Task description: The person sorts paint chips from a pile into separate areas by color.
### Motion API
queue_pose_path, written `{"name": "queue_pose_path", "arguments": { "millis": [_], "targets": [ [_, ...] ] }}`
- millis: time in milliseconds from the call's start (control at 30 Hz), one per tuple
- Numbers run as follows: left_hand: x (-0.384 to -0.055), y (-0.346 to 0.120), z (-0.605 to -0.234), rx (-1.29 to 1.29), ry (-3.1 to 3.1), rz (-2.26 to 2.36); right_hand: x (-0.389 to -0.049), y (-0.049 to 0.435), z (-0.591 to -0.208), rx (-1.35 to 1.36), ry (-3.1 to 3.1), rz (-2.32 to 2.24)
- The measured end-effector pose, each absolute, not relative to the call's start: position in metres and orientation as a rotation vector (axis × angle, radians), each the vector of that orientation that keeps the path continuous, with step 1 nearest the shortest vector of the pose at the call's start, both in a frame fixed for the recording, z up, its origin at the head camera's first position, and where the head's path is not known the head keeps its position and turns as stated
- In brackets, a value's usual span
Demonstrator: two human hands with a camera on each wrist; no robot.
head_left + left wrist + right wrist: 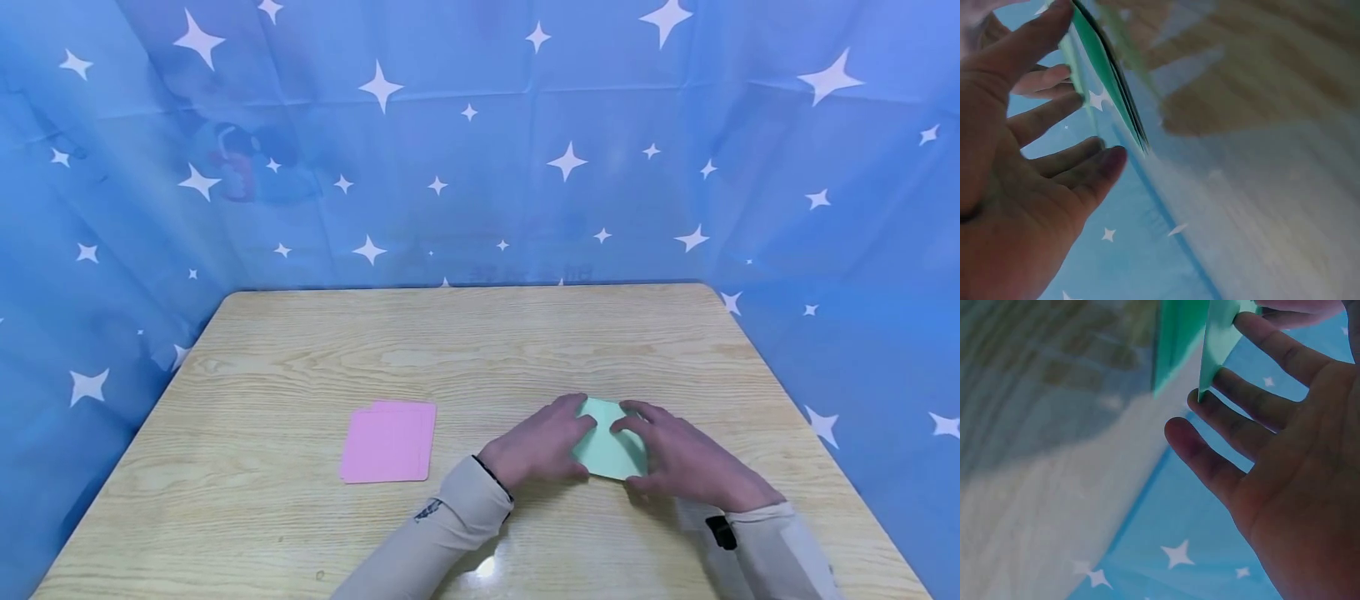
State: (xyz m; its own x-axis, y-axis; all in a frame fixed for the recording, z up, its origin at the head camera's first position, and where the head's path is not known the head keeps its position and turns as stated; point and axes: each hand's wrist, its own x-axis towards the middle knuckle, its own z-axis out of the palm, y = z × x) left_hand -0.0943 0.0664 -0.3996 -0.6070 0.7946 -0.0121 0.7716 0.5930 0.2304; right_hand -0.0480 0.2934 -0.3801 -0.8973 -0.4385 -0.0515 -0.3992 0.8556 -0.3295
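Observation:
A light green square paper sheet (609, 446) is held a little above the table between both hands. My left hand (542, 442) grips its left side, with the thumb at the near edge and fingers at the far edge. Along the right side, my right hand (693, 462) holds it the same way, index finger bent over the top. Beneath the raised sheet (1215, 350), more green sheets (1102, 62) lie in a thin stack, as both wrist views show. From the head view the raised sheet hides this stack.
Left of the hands, a slightly fanned pile of pink square sheets (386, 446) lies on the wooden table (480, 342). Blue curtains (480, 167) with white stars hang behind the table and along both sides.

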Motion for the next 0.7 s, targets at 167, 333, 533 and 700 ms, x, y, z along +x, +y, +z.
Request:
{"name": "queue_pose_path", "arguments": {
  "millis": [167, 333, 533, 700],
  "targets": [
    [-0.091, 0.071, -0.402, 1.318, 2.698, 0.253, -0.047, 0.294, -0.386, -0.653, 2.883, -0.475],
    [-0.09, 0.072, -0.4, 1.3, 2.694, 0.175, -0.048, 0.295, -0.39, -0.667, 2.876, -0.474],
    [-0.089, 0.07, -0.401, 1.312, 2.692, 0.142, -0.049, 0.295, -0.391, -0.659, 2.866, -0.458],
    [-0.089, 0.056, -0.389, 1.183, 2.689, 0.196, -0.049, 0.291, -0.382, -0.672, 2.917, -0.456]
  ]
}}
